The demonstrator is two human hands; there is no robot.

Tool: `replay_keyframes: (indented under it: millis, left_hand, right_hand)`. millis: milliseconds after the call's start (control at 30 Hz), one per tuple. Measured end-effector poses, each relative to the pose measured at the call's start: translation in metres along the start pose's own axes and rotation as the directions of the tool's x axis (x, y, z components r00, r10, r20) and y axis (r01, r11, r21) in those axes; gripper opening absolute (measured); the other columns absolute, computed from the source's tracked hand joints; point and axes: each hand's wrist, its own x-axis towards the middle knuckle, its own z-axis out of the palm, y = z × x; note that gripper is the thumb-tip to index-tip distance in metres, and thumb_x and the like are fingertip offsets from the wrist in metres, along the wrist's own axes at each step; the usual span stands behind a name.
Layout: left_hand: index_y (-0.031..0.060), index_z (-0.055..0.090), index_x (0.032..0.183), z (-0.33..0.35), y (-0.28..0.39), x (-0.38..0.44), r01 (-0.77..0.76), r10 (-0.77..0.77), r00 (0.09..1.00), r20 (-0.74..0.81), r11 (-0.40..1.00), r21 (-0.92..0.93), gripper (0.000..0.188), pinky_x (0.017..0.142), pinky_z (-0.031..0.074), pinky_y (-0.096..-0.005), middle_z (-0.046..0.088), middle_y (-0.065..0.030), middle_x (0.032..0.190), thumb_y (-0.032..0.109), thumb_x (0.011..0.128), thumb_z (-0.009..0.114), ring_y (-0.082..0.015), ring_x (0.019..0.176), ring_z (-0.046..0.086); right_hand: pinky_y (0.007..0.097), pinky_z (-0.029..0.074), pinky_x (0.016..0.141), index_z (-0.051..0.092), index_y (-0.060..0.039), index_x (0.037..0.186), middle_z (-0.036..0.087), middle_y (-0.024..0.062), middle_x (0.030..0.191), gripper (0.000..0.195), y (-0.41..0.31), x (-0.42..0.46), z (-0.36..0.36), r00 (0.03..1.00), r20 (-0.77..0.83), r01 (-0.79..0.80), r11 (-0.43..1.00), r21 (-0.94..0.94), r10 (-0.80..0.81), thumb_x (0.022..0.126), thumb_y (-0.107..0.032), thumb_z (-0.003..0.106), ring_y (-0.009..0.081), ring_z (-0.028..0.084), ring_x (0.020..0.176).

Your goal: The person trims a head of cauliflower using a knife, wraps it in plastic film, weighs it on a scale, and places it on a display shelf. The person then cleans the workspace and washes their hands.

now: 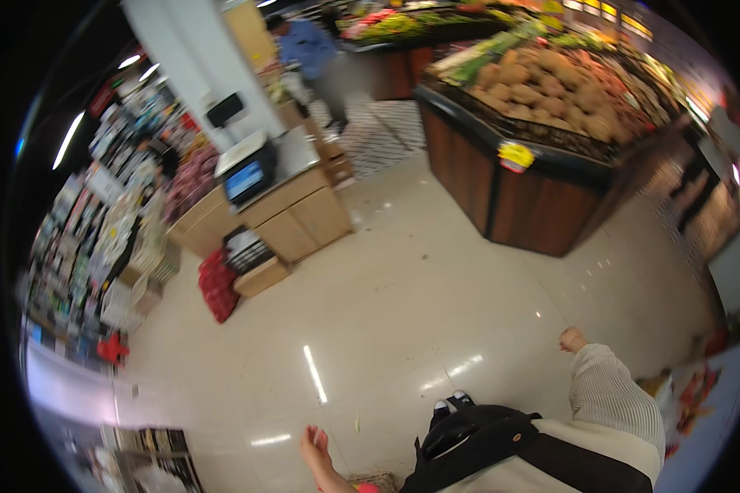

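My left hand [316, 445] hangs low over the tiled floor at the bottom of the view, with its fingers curled; whether something small and pale lies in it cannot be told. Just beneath that arm the rim of a basket [379, 478] shows, beside something red. My right hand [572, 339], in a striped sleeve, is at my side above the floor, loosely curled, and no object shows in it. A black bag [478, 431] rests at my front on a dark strap. Ahead stands a wood-panelled produce stand [530, 209] heaped with potatoes [549, 86].
A weighing scale [245, 169] with a lit screen sits on a wooden cabinet [308, 219] by a pillar. Next to it are a red mesh sack [217, 286] and a cardboard box [262, 277]. A person in blue [308, 49] stands behind. A red stool [113, 350] is at left.
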Motion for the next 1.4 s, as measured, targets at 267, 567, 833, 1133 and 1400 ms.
replay_keyframes:
  millis: [267,567,833,1133,1400]
  left_hand:
    - [0.0057,0.061,0.111,0.336,0.014,0.039,0.029,-0.12,0.725,0.678,0.989,0.143,0.027,0.083,0.051,-0.033,0.064,-0.008,0.106,0.027,0.096,0.054,-0.0194,0.094,0.062]
    - [0.0046,0.061,0.104,0.494,-0.169,-0.24,0.142,-0.653,0.071,0.754,0.755,0.64,0.02,0.082,0.054,-0.0381,0.064,-0.0086,0.105,0.022,0.096,0.054,-0.0256,0.096,0.062]
    - [0.0054,0.06,0.104,0.561,-0.319,-0.408,0.116,-0.799,-0.106,0.592,0.582,0.805,0.02,0.083,0.054,-0.0374,0.063,-0.0074,0.103,0.022,0.097,0.052,-0.0245,0.094,0.061]
    - [0.0069,0.061,0.105,0.697,-0.393,-0.538,-0.079,-0.753,-0.126,0.646,0.657,0.75,0.021,0.083,0.051,-0.0353,0.063,-0.0055,0.103,0.024,0.093,0.059,-0.0217,0.093,0.06]
    - [0.0093,0.064,0.096,0.893,-0.504,-0.631,0.113,-0.759,-0.177,0.627,0.617,0.779,0.015,0.08,0.051,-0.0318,0.066,-0.0027,0.098,0.022,0.092,0.058,-0.0164,0.09,0.06]
  right_hand:
    - [0.0365,0.055,0.061,0.065,-0.0007,0.092,0.065,0.0101,0.083,0.023,0.235,-0.137,0.159,0.945,0.272,-0.314,0.736,0.6,0.181,0.088,-0.024,0.066,0.0224,0.064,0.074]
    - [0.0417,0.056,0.067,0.059,0.0072,0.104,0.064,0.0199,0.097,0.023,0.33,-0.219,0.161,0.748,0.266,-0.466,0.196,0.863,0.609,0.095,-0.014,0.054,0.0314,0.067,0.086]
    - [0.0325,0.033,0.043,0.047,-0.0096,0.07,0.045,0.0035,0.06,0.026,0.476,-0.135,0.1,0.908,0.097,-0.039,-0.147,0.988,0.408,0.093,-0.018,0.053,0.0139,0.045,0.047]
    - [0.0336,0.056,0.068,0.062,-0.0024,0.102,0.067,0.0079,0.088,0.026,0.484,-0.035,-0.109,0.92,-0.017,0.143,-0.295,0.945,0.391,0.09,-0.025,0.061,0.0204,0.066,0.077]
    - [0.0334,0.054,0.071,0.063,-0.0045,0.102,0.066,0.0065,0.089,0.025,0.554,0.024,-0.259,0.794,-0.033,0.212,-0.225,0.951,0.607,0.093,-0.027,0.058,0.0183,0.065,0.078]
